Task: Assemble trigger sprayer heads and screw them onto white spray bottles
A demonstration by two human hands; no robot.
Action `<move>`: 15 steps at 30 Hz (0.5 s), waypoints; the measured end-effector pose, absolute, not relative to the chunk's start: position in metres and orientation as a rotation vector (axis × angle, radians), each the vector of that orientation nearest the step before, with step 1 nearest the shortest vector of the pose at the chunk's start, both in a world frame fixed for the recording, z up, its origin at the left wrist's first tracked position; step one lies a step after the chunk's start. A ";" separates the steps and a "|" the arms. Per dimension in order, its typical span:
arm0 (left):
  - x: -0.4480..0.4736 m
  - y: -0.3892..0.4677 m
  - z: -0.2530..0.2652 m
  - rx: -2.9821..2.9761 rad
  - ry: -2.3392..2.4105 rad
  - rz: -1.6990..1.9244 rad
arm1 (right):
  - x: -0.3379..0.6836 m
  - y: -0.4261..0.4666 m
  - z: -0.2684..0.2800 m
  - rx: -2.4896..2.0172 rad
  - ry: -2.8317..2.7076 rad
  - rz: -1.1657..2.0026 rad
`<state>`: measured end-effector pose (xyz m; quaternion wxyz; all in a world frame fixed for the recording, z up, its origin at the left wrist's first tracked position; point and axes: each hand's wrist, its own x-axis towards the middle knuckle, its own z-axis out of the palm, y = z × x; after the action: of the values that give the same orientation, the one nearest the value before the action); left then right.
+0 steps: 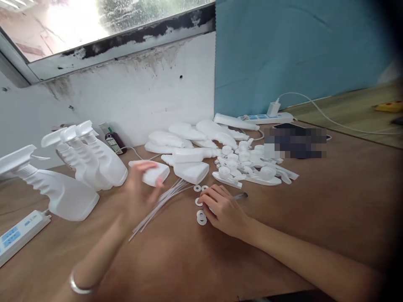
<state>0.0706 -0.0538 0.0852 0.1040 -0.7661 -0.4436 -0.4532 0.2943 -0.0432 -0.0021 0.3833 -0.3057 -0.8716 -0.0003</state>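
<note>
My left hand (141, 188), smeared by motion, has its thumb and fingers apart with nothing between them. It hovers in front of a white plastic bottle (156, 173) lying on its side, left of a bundle of thin white tubes (163, 203). My right hand (222, 207) rests low over the table with fingers curled, its fingertips on a flat white washer (198, 202). More washers (201, 217) lie beside it. A dark-tipped, pen-like object (241, 196) sticks out behind this hand, its other end hidden. White spray trigger heads (245, 161) are piled beyond.
Several spray bottles with heads fitted (71, 193) stand or lean at left. Bare white bottles (210, 131) lie along the wall. A dark bottle (115, 141), power strips (23, 235), a white charger cable (310, 100) and a partly blurred phone (289, 127) are on the brown tabletop (176, 264).
</note>
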 end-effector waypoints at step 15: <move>-0.027 0.032 0.177 -1.401 -1.931 -0.588 | 0.294 -0.044 -0.002 -0.744 -2.251 0.032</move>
<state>-0.0271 0.0315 0.1768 0.3354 -0.5372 -0.7404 -0.2254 0.2944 -0.0443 -0.0019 0.3760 -0.2907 -0.8798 0.0124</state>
